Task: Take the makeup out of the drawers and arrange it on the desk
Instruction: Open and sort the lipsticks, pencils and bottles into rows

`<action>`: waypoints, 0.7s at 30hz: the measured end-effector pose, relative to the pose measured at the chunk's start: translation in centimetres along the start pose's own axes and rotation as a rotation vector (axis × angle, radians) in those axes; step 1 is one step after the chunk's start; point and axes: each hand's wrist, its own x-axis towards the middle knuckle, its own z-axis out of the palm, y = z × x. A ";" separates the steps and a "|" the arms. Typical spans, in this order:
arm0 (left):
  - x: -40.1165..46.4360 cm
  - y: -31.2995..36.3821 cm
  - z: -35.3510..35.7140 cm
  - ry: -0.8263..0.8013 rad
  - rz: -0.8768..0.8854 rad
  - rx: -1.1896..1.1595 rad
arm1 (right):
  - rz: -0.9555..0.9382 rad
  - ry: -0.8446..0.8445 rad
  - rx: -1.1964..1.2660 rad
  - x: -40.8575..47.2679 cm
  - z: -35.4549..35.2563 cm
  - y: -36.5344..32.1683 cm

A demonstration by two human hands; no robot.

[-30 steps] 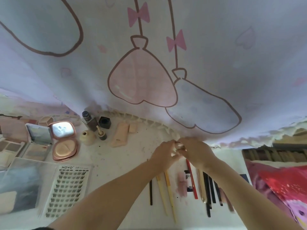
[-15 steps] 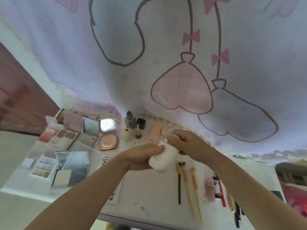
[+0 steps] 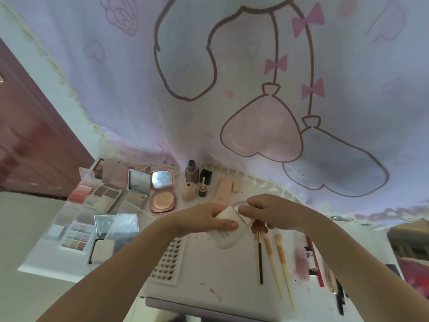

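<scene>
Above the crowded bench (image 3: 209, 270), both hands gripped a white bottle (image 3: 226, 235), left hand (image 3: 204, 219) steadying its body, right hand (image 3: 269, 211) pinching the clear cap (image 3: 242, 214); next, it probably needed an upright placing in bare space.

Pale lilac cloth backdrop (image 3: 232, 66) fills most of the view, printed with brown-outlined cartoon shapes, pink bows, a rose and faint hearts, its lacy hem meeting the back edge of the white desk (image 3: 222, 270). Dark red-brown wooden door (image 3: 30, 145) at far left, plain beige floor (image 3: 25, 240) below it. Soft, even light, blurry at the edges.
</scene>
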 end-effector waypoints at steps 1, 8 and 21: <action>0.1 -0.3 -0.1 -0.044 -0.027 -0.061 | -0.041 0.017 0.009 -0.1 0.1 0.4; 2.0 -2.2 -0.5 -0.281 -0.198 -0.422 | -0.211 0.143 -0.014 -0.9 0.4 3.2; 6.5 -0.7 0.5 -0.356 -0.166 -0.588 | -0.134 0.074 0.325 -1.6 -3.9 6.5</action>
